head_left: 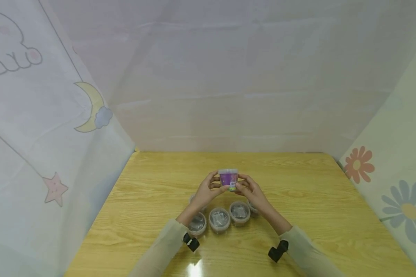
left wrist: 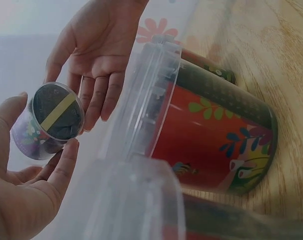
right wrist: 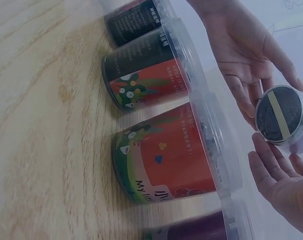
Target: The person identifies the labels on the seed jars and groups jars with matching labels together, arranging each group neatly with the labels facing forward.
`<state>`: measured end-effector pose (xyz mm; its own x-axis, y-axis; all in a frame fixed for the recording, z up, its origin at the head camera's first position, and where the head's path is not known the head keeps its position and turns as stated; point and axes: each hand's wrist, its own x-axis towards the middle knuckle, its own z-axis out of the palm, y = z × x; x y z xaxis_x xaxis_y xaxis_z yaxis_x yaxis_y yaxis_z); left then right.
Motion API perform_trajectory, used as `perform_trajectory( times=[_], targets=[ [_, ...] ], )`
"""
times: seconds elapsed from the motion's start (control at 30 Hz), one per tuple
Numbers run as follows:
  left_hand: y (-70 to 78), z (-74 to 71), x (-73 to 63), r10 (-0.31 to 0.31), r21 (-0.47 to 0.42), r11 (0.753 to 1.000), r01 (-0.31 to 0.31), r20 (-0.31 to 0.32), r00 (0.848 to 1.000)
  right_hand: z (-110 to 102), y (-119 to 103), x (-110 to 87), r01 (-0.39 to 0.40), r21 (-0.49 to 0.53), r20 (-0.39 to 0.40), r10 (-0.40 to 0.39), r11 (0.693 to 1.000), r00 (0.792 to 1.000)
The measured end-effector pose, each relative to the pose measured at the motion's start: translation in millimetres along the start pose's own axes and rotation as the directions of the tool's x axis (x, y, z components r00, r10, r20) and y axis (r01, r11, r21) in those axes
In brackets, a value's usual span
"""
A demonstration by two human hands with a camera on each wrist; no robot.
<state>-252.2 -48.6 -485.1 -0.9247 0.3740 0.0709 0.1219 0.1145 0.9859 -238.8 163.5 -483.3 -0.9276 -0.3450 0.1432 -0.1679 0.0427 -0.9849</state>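
In the head view, the left hand and right hand together grip a small purple printed cup with a translucent plastic rim between thumbs and fingers, one hand on each side. The cup is over the middle of the yellow wood-grain table; both wrist views show it raised clear of the wood.

The head view gives the cup's purple side but hides what the wrist views reveal: its round dark end, crossed by a pale yellow strip. They also show the hands' palm sides, with fingers extending under and around the cup.

On the table, the head view looks down on round lidded tubs clustered on the near side of the held cup. Clear lids show grey contents; the far left tub and the far right one are partly covered by the arms. From above, the tubs' printing barely shows. The left wrist view brings out a red tub with green and blue leaves; the right wrist view adds a red tub lettered "My li…", its wording cut off, and a purple tub at the picture's edge.
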Motion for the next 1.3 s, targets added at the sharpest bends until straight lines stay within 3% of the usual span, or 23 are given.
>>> perform_trajectory(
  times=[0.57, 0.9, 1.13, 1.3],
  targets=[
    [-2.1, 0.4, -1.3, -0.001, -0.001, 1.0, 0.001, 0.027, 1.0, 2.1, 2.2, -1.9, 0.004, -0.011, -0.007, -0.004, 1.0, 1.0],
    [25.6, -4.5, -11.0, -0.014, -0.051, 0.999, 0.019, 0.082, 0.997, -0.6, 0.5, -0.4, 0.011, 0.026, 0.027, -0.012, 1.0, 1.0],
    [0.7, -5.8, 0.6, -0.021, -0.14, 0.99, 0.034, 0.095, 0.995, -0.8, 0.6, 0.1, -0.001, 0.046, 0.043, -0.001, 0.999, 0.999],
    [-5.9, -6.8, 4.2, -0.008, -0.225, 0.974, 0.032, 0.109, 0.994, -2.0, 2.0, 0.2, -0.013, 0.061, 0.064, 0.009, 0.998, 0.998]
  ],
)
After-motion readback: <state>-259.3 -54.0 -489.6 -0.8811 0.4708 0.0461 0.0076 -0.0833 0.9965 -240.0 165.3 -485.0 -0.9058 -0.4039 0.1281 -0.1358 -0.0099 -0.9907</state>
